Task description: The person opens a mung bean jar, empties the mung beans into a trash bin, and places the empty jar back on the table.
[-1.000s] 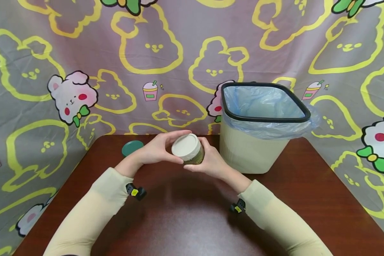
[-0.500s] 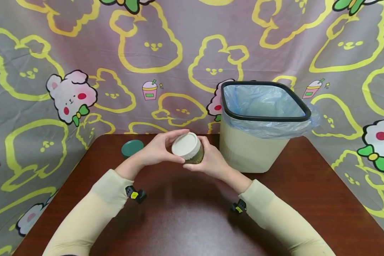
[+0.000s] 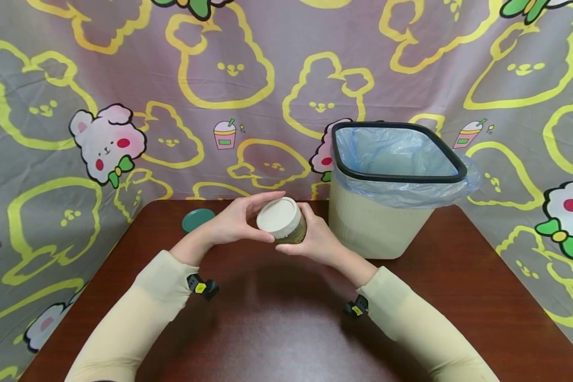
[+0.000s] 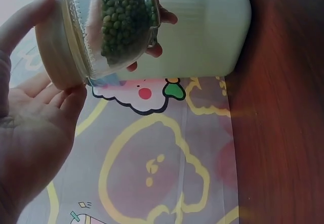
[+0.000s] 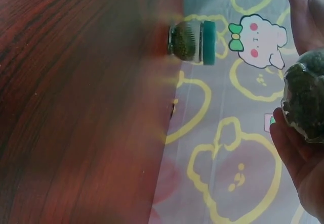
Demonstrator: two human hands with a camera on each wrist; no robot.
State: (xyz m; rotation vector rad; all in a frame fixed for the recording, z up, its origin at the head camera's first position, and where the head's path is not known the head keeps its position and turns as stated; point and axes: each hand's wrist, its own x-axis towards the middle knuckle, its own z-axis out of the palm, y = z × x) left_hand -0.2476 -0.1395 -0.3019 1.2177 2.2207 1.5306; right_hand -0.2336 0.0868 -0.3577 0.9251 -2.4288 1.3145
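A clear jar (image 4: 124,24) of small green beans, with a cream lid (image 3: 277,217), is held tilted above the table between both hands. My left hand (image 3: 234,222) grips the lid, its thumb and fingers spread around the rim. My right hand (image 3: 317,241) holds the jar's glass body from the other side. The lid sits on the jar. In the right wrist view the jar's bottom faces the camera, partly cut off by the frame edge.
A second jar with a green lid (image 5: 208,43) stands behind my left forearm at the table's back left. A cream bin (image 3: 377,223) with a blue bag liner (image 3: 391,154) stands at the back right. A patterned cloth (image 3: 248,63) hangs behind the brown table (image 3: 277,329).
Both hands keep their hold on the jar in nearly the same place. The lid still sits on it, and only slight shifts show.
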